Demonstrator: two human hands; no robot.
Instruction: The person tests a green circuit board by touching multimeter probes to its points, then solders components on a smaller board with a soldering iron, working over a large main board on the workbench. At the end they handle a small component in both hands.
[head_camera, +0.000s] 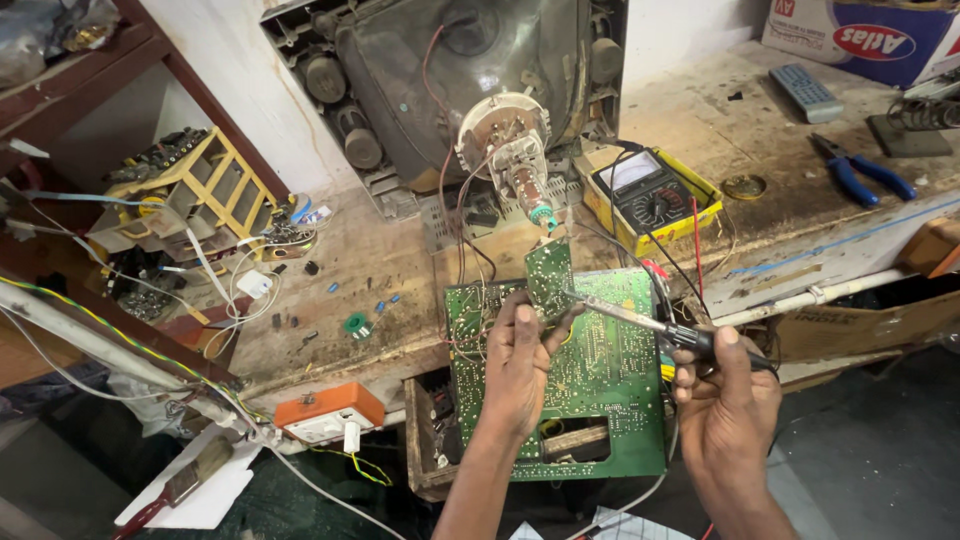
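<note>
Fingers of the left hand (517, 362) pinch the lower edge of a small green circuit board (550, 276), holding it upright over a large green circuit board (600, 380) that lies flat across an open wooden crate (425, 440). The right hand (725, 390), at 3 o'clock from the left, is clenched around the dark handle of a soldering iron (650, 325), whose metal tip meets the small board's right edge. At 12 o'clock from the hands, the bare neck of a cathode-ray tube (505, 140) points toward the camera, wires trailing down from it to the boards. A yellow-cased analogue multimeter (652, 200) sits at 1 o'clock on the worn workbench (380, 260); farther out toward 2 o'clock lie blue-handled pliers (862, 172) and a grey remote control (805, 92). At 8 o'clock from the hands, an orange-and-white socket box (328, 412) hangs at the bench edge.
</note>
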